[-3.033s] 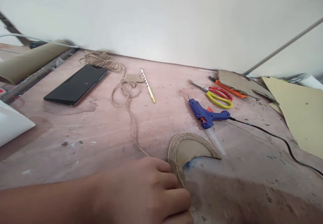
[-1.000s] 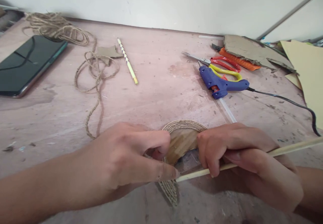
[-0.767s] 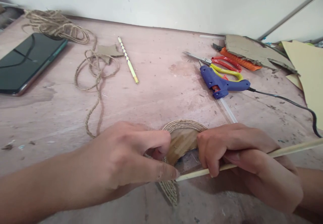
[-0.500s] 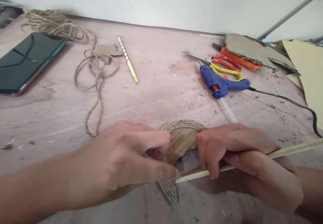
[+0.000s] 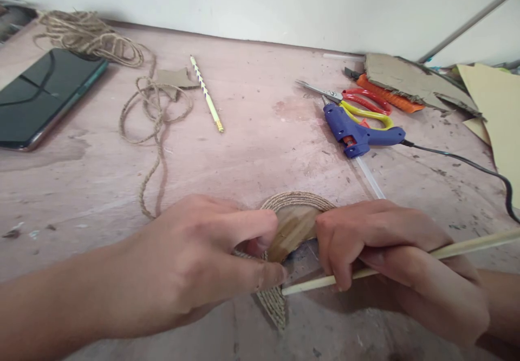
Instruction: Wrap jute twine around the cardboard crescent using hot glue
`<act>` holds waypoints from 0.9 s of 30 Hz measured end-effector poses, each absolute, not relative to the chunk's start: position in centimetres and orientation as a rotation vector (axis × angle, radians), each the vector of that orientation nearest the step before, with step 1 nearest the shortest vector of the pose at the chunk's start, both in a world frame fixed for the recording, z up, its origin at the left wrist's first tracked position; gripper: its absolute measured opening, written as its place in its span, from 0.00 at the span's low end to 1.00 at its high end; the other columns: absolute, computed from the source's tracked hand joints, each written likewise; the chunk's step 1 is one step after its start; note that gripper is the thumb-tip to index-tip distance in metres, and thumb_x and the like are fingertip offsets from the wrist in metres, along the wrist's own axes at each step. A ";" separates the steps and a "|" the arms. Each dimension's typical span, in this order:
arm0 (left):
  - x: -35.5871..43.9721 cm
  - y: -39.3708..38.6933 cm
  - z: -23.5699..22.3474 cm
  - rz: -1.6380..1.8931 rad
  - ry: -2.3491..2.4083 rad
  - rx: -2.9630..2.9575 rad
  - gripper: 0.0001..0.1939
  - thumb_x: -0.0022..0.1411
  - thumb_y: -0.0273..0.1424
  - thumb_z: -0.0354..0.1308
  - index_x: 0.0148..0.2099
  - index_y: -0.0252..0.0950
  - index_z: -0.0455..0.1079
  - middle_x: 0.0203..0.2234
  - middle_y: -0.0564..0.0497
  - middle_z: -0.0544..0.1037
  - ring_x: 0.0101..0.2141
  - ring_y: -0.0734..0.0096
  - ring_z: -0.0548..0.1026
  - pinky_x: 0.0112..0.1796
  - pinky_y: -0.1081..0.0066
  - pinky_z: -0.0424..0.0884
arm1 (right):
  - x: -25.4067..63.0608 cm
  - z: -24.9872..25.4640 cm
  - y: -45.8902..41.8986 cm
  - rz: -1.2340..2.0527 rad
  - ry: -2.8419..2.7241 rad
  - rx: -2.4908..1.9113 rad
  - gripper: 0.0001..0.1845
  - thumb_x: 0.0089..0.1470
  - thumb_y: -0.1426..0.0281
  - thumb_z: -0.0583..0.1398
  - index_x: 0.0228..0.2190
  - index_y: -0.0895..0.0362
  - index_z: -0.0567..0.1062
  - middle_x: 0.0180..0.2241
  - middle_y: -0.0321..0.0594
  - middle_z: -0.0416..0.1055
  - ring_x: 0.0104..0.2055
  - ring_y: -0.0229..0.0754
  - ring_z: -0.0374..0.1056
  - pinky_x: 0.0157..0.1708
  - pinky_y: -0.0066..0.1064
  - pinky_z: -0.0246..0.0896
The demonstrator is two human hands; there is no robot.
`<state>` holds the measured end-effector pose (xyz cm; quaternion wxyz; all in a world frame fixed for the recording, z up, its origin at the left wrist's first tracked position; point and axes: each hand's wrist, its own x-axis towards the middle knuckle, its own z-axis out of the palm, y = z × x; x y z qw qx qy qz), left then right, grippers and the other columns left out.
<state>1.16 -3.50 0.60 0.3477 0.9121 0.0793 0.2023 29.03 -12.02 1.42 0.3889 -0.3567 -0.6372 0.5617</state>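
Observation:
A cardboard crescent (image 5: 293, 225), edged with several rows of jute twine (image 5: 298, 198), lies flat on the table. My left hand (image 5: 203, 263) is closed on its left side, with index finger and thumb bent over the twine rows. In my right hand (image 5: 394, 263) is a thin pale wooden stick (image 5: 312, 283), gripped between the fingers. The stick's tip touches the crescent near my left thumb, while the right knuckles rest by its upper right end. A loose length of twine (image 5: 146, 187) runs from behind my left hand up to a looped tangle.
A blue glue gun (image 5: 345, 130) with a glue stick in it lies against red-and-yellow scissors (image 5: 365, 109). Torn cardboard (image 5: 414, 82) covers part of an orange tool (image 5: 390, 94). At left are a phone (image 5: 49, 95) and a twine bundle (image 5: 85, 36); a pencil (image 5: 207, 95) lies mid-table.
Three seconds ago only my left hand showed. My right hand has come in with the stick, and the crescent is turned differently. Over the last second both hands stay almost still.

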 end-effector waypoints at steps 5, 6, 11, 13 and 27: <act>1.2 -3.4 0.7 0.523 0.194 2.369 0.09 0.78 0.19 0.68 0.46 0.39 0.77 0.34 0.61 0.72 0.28 0.84 0.68 0.28 0.75 0.62 | 29.1 1.3 -12.2 1.440 -1.608 -0.897 0.18 0.66 0.76 0.54 0.29 0.58 0.80 0.28 0.41 0.78 0.29 0.38 0.73 0.33 0.30 0.68; 1.2 -3.4 0.7 0.516 0.186 2.363 0.09 0.79 0.19 0.67 0.47 0.39 0.77 0.34 0.61 0.72 0.28 0.83 0.68 0.28 0.75 0.62 | 29.1 1.3 -12.2 1.440 -1.609 -0.897 0.18 0.67 0.76 0.53 0.29 0.58 0.80 0.28 0.41 0.79 0.29 0.38 0.73 0.33 0.30 0.68; 1.1 -3.4 0.6 0.515 0.174 2.362 0.09 0.82 0.21 0.61 0.46 0.38 0.76 0.34 0.58 0.75 0.27 0.80 0.70 0.28 0.73 0.63 | 29.0 1.3 -12.1 1.427 -1.607 -0.903 0.19 0.67 0.76 0.53 0.29 0.59 0.80 0.27 0.41 0.78 0.29 0.37 0.73 0.33 0.29 0.67; 1.1 -3.4 0.6 0.518 0.183 2.369 0.10 0.83 0.22 0.60 0.44 0.38 0.75 0.33 0.57 0.76 0.27 0.79 0.70 0.27 0.72 0.62 | 29.0 1.3 -12.1 1.422 -1.615 -0.906 0.18 0.67 0.75 0.53 0.29 0.59 0.80 0.27 0.41 0.78 0.29 0.37 0.73 0.33 0.29 0.67; 0.5 -3.6 0.3 0.495 0.172 2.465 0.13 0.85 0.23 0.52 0.45 0.38 0.73 0.35 0.52 0.76 0.29 0.73 0.71 0.30 0.66 0.62 | 29.0 1.6 -12.1 1.402 -1.626 -0.933 0.16 0.64 0.76 0.54 0.28 0.58 0.79 0.26 0.38 0.78 0.28 0.35 0.73 0.31 0.28 0.66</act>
